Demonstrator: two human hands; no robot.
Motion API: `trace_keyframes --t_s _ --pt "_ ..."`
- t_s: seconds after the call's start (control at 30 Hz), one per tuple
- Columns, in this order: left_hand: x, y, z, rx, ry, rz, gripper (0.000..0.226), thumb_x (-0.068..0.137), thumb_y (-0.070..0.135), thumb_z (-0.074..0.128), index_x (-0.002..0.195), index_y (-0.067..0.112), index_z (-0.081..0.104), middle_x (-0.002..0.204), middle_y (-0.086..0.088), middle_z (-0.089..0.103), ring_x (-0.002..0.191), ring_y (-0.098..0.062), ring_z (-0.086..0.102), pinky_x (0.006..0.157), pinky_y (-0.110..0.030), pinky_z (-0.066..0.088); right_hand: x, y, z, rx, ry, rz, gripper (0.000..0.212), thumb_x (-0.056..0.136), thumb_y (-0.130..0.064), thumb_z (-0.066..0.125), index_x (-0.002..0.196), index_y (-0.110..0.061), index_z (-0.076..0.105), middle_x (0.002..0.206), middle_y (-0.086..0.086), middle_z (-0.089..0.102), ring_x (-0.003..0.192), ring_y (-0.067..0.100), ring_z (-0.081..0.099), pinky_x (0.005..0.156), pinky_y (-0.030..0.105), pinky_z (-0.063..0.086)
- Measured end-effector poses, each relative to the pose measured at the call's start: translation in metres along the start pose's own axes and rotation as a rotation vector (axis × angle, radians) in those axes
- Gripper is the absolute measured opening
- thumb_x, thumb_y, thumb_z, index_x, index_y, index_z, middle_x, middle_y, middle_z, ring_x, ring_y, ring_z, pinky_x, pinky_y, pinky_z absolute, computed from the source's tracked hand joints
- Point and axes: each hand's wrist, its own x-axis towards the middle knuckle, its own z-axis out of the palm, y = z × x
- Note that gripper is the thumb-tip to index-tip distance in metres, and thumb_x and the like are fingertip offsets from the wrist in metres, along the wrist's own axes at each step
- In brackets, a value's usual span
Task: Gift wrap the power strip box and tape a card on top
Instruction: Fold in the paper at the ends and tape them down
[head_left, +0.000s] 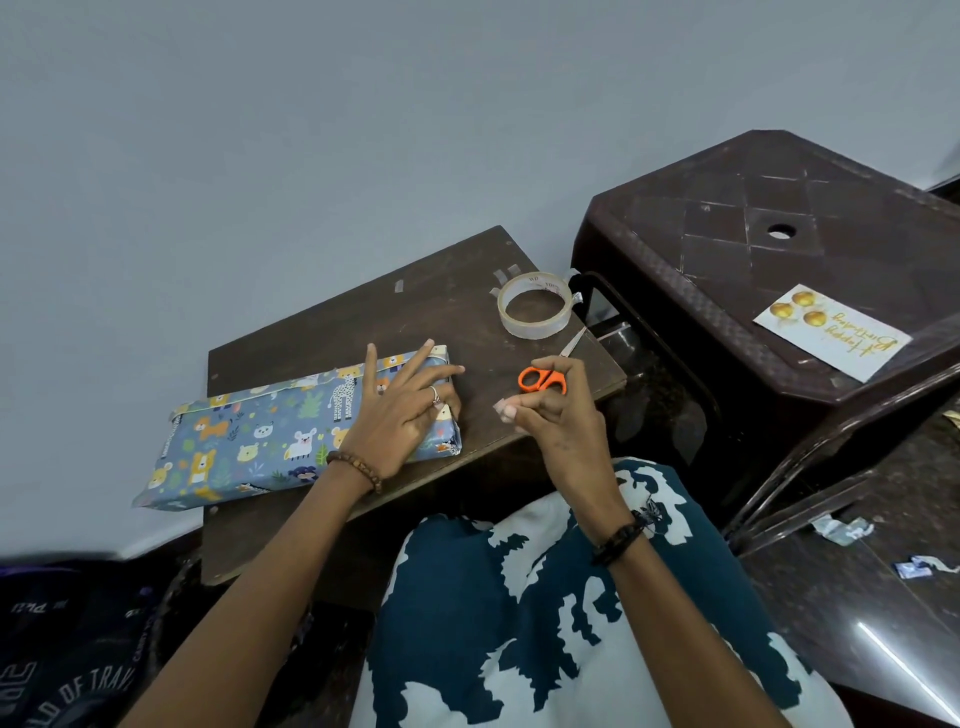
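Here, the left hand (402, 410) lies flat, fingers spread, on the wrapped box (249, 441) on the table (467, 312); the right hand (550, 405) pinches a tape piece (503, 409) beside the scissors (543, 378). The card (831, 331) lies on the stool (753, 223).

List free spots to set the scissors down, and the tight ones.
Free: the board's far-left stretch, between the wrapped box and the far edge; most of the brown stool top, beyond the birthday card. Crowded: the board's right end, where the tape roll, scissors and right hand bunch; left hand covers the box end.
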Motion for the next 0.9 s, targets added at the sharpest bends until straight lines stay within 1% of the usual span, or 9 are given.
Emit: trace_keyframes --t_s 0.07,0.13,0.2,0.27,0.3,0.4,0.47,0.67,0.9 --pt "0.0 0.0 -0.001 -0.001 -0.002 0.0 0.085 0.084 0.066 -0.01 0.098 0.028 0.065 0.137 0.012 0.048 0.142 -0.011 0.012 0.11 -0.052 -0.022 0.0 0.003 0.002 -0.004 -0.022 0.005 0.034 0.084 -0.009 0.067 0.107 -0.022 0.045 0.082 -0.008 0.072 0.087 0.003 0.065 0.08 0.026 0.054" --pt "0.0 0.0 -0.001 0.002 -0.006 0.001 0.085 0.084 0.067 -0.01 0.098 0.028 0.065 0.137 0.012 0.049 0.143 -0.011 0.012 0.109 -0.052 -0.022 0.001 0.006 0.004 -0.043 -0.027 0.005 0.033 0.085 -0.006 0.065 0.11 -0.014 0.046 0.078 -0.018 0.069 0.085 -0.004 0.064 0.084 0.026 0.052" --pt "0.0 0.001 -0.001 -0.002 -0.008 0.003 0.085 0.084 0.067 -0.01 0.096 0.028 0.064 0.137 0.011 0.049 0.143 -0.012 0.012 0.109 -0.051 -0.023 0.0 0.007 0.007 -0.134 -0.012 -0.015 0.033 0.085 -0.002 0.063 0.111 -0.012 0.044 0.075 -0.014 0.069 0.084 -0.006 0.062 0.082 0.015 0.048" --pt "0.0 0.001 -0.001 -0.011 -0.009 0.002 0.083 0.084 0.067 -0.009 0.096 0.028 0.064 0.136 0.011 0.049 0.143 -0.011 0.012 0.109 -0.049 -0.024 -0.002 0.008 0.01 -0.286 -0.004 -0.046 0.039 0.086 -0.002 0.062 0.113 -0.02 0.039 0.079 -0.008 0.068 0.083 -0.001 0.063 0.076 0.008 0.045" --pt "0.0 0.001 -0.001 -0.012 -0.008 0.004 0.082 0.084 0.067 -0.009 0.095 0.029 0.063 0.135 0.011 0.05 0.143 -0.011 0.012 0.109 -0.049 -0.024 -0.004 0.008 0.013 -0.365 -0.005 -0.064 0.041 0.087 -0.003 0.061 0.115 -0.021 0.038 0.081 -0.008 0.067 0.082 0.003 0.063 0.075 0.01 0.046" --pt "0.0 0.002 -0.002 -0.019 0.0 0.008 0.079 0.086 0.065 -0.007 0.092 0.029 0.063 0.132 0.011 0.052 0.142 -0.011 0.014 0.109 -0.047 -0.024 -0.006 0.009 0.021 -0.535 -0.035 -0.137 0.047 0.087 -0.002 0.059 0.123 -0.019 0.034 0.082 -0.008 0.063 0.081 0.015 0.064 0.076 0.03 0.054" --pt "-0.001 0.002 -0.002 -0.019 0.001 0.006 0.079 0.086 0.065 -0.007 0.092 0.028 0.063 0.131 0.011 0.053 0.142 -0.01 0.015 0.109 -0.047 -0.024 -0.007 0.008 0.028 -0.596 -0.068 -0.162 0.048 0.087 0.0 0.057 0.125 -0.017 0.032 0.083 -0.004 0.064 0.079 0.02 0.064 0.073 0.039 0.054" --pt "-0.001 0.001 -0.002 0.026 -0.001 0.016 0.08 0.088 0.062 -0.006 0.096 0.023 0.064 0.13 0.009 0.053 0.142 -0.013 0.017 0.108 -0.045 -0.026 -0.009 0.006 0.042 -0.551 -0.1 -0.163 0.049 0.084 0.005 0.056 0.123 -0.016 0.034 0.078 0.001 0.066 0.074 0.024 0.064 0.069 0.044 0.054" --pt "-0.001 0.001 -0.002 0.054 -0.006 0.022 0.08 0.087 0.061 -0.009 0.096 0.024 0.062 0.13 0.01 0.052 0.142 -0.01 0.016 0.107 -0.037 -0.03 -0.004 0.007 0.042 -0.431 -0.11 -0.08 0.05 0.084 0.002 0.06 0.12 -0.02 0.033 0.081 -0.001 0.068 0.077 0.017 0.067 0.074 0.036 0.056"
